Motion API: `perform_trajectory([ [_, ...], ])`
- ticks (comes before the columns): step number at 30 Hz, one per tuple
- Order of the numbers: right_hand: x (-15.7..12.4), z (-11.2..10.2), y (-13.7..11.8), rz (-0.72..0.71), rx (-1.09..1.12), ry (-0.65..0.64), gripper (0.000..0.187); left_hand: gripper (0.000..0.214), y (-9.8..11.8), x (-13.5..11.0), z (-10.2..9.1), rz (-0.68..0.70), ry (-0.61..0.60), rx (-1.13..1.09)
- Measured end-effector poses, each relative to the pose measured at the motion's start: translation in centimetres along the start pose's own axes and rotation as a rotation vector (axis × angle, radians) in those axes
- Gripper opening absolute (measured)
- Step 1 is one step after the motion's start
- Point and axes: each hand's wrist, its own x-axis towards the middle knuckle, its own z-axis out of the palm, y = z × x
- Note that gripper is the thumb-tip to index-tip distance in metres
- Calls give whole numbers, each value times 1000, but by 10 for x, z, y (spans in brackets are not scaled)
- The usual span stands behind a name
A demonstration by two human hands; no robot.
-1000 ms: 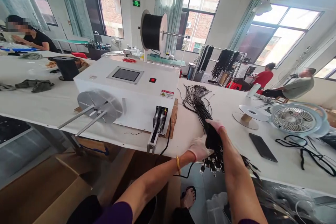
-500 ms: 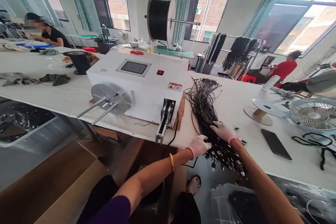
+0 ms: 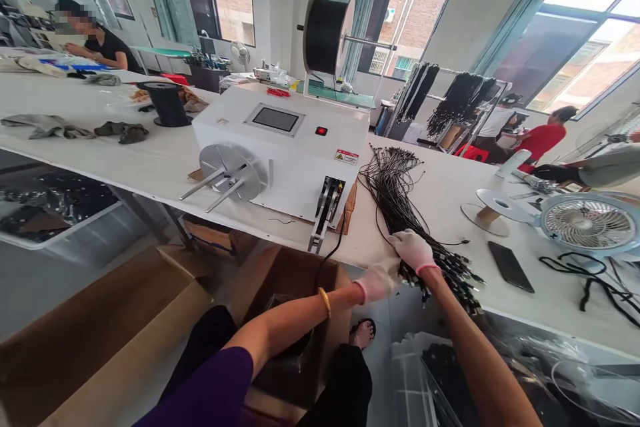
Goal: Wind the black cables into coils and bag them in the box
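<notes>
Head view: both arms reach forward to the black cable bundle (image 3: 393,190), which lies lengthwise on the white table (image 3: 450,177), right of the white machine (image 3: 235,107). Loose thin ends are at the far side, metal plugs fanned out at the table's front edge.

Right hand (image 3: 412,251): white glove, pink cuff, on top of the bundle just above the plugs. Forearm comes up from lower right, angled to the left; back of hand up, fingers close together and bent down over the cables. Fingertips hidden, can't tell if they pinch.

Left hand (image 3: 380,281): same glove, just below and left of the right one, at the table edge by the plugs. Forearm comes from lower left, elbow bent, yellow bracelet (image 3: 325,303) near the wrist, purple sleeve (image 3: 205,387) on the upper arm. Hand is blurred, can't tell whether fingers are spread or pinching.

Dark phone (image 3: 511,267) right of the plugs, fan (image 3: 583,223) beyond it.
</notes>
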Motion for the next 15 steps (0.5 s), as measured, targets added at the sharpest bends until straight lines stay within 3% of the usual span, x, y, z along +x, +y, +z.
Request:
perform_trajectory([
  [4,-12,2,-35,103,93,-118,22,30,-31,-62,-46,-206,-23,-140],
  [7,-31,-10,-40,75,196,-129,20,37,-31,-93,-80,-280,98,-382],
  [9,-58,-20,-48,41,473,-127,26,41,-20,-106,-95,-198,159,-498],
  [11,-92,-26,-65,29,929,-153,33,42,-5,-115,-100,-72,159,-547],
  [13,-129,-28,-91,29,1332,-221,37,41,8,-124,-96,18,71,-560],
  [15,-163,-27,-118,28,1511,-286,38,41,16,-137,-87,38,-53,-572],
])
